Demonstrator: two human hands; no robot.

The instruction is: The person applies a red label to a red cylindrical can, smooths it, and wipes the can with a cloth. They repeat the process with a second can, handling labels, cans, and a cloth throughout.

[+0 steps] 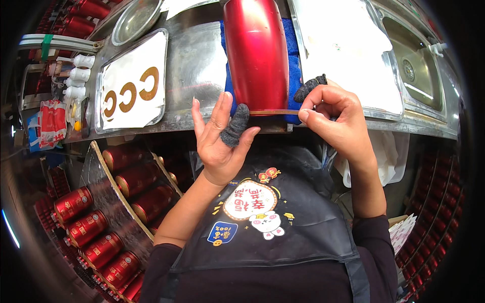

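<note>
A glossy red metal canister (256, 55) lies on its side on a blue cloth (294, 65), its near end toward me. Along that near end runs a thin brownish-gold strip (275, 112). My right hand (336, 118) pinches the strip's right end between thumb and a bent finger; a dark grey knitted finger cover (309, 88) is on one of its fingers. My left hand (220, 139) is spread beside the canister's near left edge, its covered index finger close to the strip's left end. Whether that finger touches the strip, I cannot tell.
Several gold C-shaped pieces (149, 83) lie on a white sheet in a tray at left. White sheets in another tray (348, 55) stand right, beside a metal sink (411, 65). Red canisters (91, 227) fill racks below left and right. Small white bottles (76, 81) stand far left.
</note>
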